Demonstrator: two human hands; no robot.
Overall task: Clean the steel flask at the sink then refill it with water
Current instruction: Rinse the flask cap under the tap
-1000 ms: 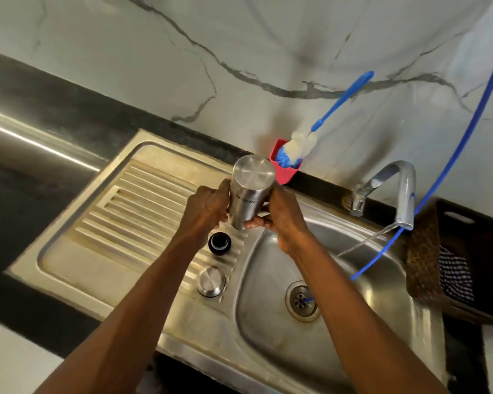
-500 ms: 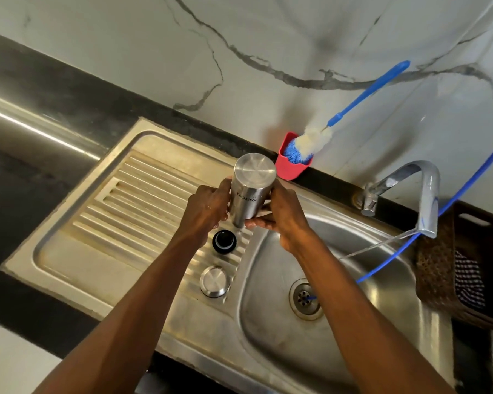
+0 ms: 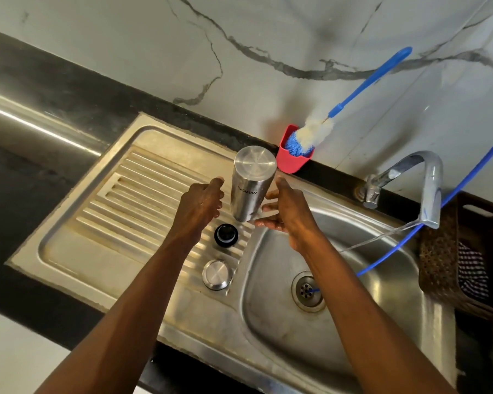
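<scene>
The steel flask (image 3: 249,186) stands upside down on the ribbed drainboard (image 3: 131,200), its flat base facing up and its printed name inverted. My left hand (image 3: 201,204) is just left of it with fingers apart, not touching. To the flask's right, my right hand (image 3: 286,211) is spread open, a small gap between fingertips and the steel. A black inner stopper (image 3: 226,235) and a round steel cap (image 3: 217,274) lie on the drainboard just in front of the flask.
The sink basin (image 3: 353,322) with its drain (image 3: 308,291) is at right. The tap (image 3: 427,183) runs a thin stream. A blue hose (image 3: 439,206) ends at the drain. A bottle brush (image 3: 313,132) leans in a red cup (image 3: 291,160). A dark basket (image 3: 467,251) holds a checked cloth.
Both hands held the inverted flask before. They have now let go and drawn slightly apart, leaving it standing on the drainboard.
</scene>
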